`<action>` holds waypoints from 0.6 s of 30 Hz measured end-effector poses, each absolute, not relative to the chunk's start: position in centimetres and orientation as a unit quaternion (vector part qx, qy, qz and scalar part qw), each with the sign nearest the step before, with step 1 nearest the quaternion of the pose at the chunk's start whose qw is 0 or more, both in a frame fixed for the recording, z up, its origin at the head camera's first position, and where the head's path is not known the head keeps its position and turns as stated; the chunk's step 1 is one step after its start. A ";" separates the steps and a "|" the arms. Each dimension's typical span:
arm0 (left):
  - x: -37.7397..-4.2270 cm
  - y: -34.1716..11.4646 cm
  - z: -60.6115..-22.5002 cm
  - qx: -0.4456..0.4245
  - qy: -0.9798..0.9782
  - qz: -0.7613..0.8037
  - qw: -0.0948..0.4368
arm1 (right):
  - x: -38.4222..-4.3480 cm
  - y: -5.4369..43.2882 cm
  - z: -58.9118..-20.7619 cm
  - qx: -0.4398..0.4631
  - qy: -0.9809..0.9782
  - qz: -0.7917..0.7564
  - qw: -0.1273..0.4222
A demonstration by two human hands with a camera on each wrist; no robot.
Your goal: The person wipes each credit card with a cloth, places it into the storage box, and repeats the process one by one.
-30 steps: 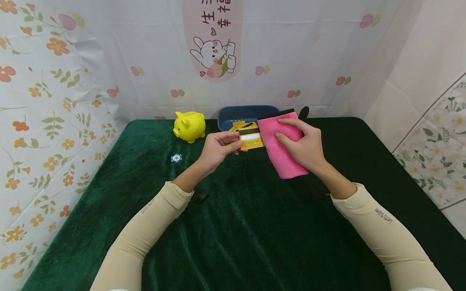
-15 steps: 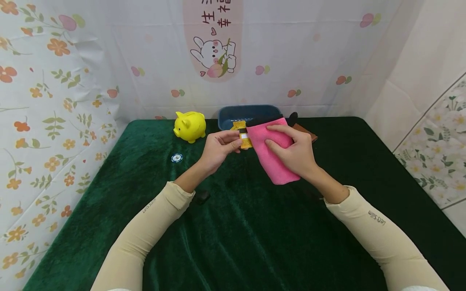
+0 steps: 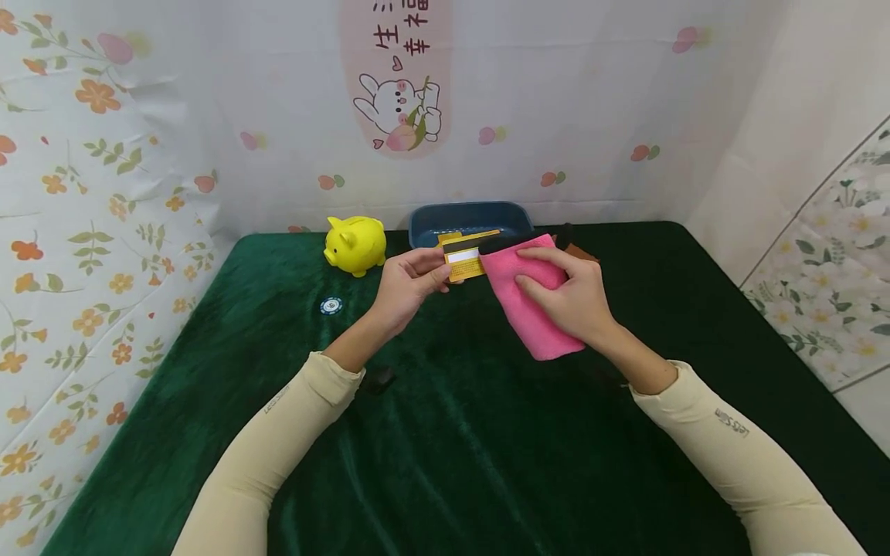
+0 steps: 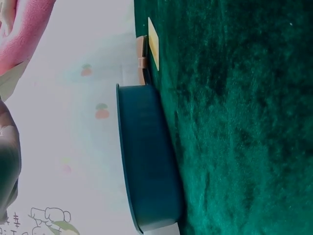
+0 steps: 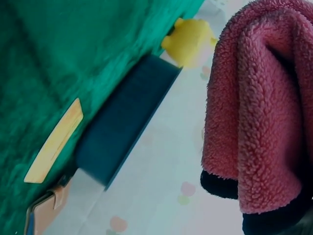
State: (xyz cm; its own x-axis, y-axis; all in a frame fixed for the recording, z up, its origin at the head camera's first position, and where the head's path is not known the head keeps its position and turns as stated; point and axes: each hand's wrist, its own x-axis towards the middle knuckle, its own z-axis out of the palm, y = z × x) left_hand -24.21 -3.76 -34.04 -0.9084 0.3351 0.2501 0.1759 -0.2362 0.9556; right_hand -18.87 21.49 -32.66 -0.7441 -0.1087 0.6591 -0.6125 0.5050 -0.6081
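Note:
My left hand (image 3: 410, 287) pinches the left end of a yellow card (image 3: 467, 266) with a dark stripe and a white strip, in the head view. The card's right end goes out of sight behind a pink fleecy cloth (image 3: 511, 305) with a black edge. My right hand (image 3: 566, 292) grips this cloth, thumb and fingers on its near face, and its lower part hangs down. In the right wrist view the cloth (image 5: 269, 112) hangs in folds and hides most of the hand. Only part of the left hand (image 4: 7, 161) shows at the edge of the left wrist view.
A blue tub (image 3: 511, 216) stands at the back, yellow cards (image 3: 448, 237) visible at it. Left of it are a yellow piggy bank (image 3: 356, 245) and a poker chip (image 3: 331, 306). Near the tub are a brown wallet (image 5: 51, 210) and a yellow card (image 5: 55, 142).
The cloth slid left over most of the held card, then back right, so more of the card shows now. The left hand keeps its pinch. The head view has shifted slightly.

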 end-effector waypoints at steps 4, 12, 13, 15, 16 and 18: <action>-24.4 -4.0 -34.0 0.205 0.609 0.763 0.064 | -17.9 21.2 -31.3 0.202 -0.830 0.434 0.287; -26.5 -4.2 -34.9 0.166 0.617 0.767 0.064 | -17.0 21.5 -30.5 0.180 -0.838 0.441 0.266; -26.9 -4.2 -35.0 0.157 0.617 0.769 0.065 | -16.9 21.6 -30.4 0.178 -0.839 0.440 0.266; -27.6 -4.3 -35.2 0.140 0.618 0.771 0.070 | -17.0 21.9 -30.7 0.173 -0.841 0.439 0.264; -27.9 -4.3 -35.3 0.133 0.619 0.771 0.071 | -17.3 22.3 -31.1 0.171 -0.840 0.441 0.265; -28.6 -4.4 -35.4 0.122 0.618 0.773 0.074 | -17.8 23.0 -31.7 0.165 -0.840 0.445 0.264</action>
State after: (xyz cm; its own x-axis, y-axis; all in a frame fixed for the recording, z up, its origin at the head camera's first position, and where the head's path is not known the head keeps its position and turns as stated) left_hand -28.56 -4.43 -35.43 -0.9596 0.2643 0.0967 0.0363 -0.2244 0.9738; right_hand -17.75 22.98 -31.71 -0.8068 -0.0422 0.5894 -0.5111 0.5502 -0.6603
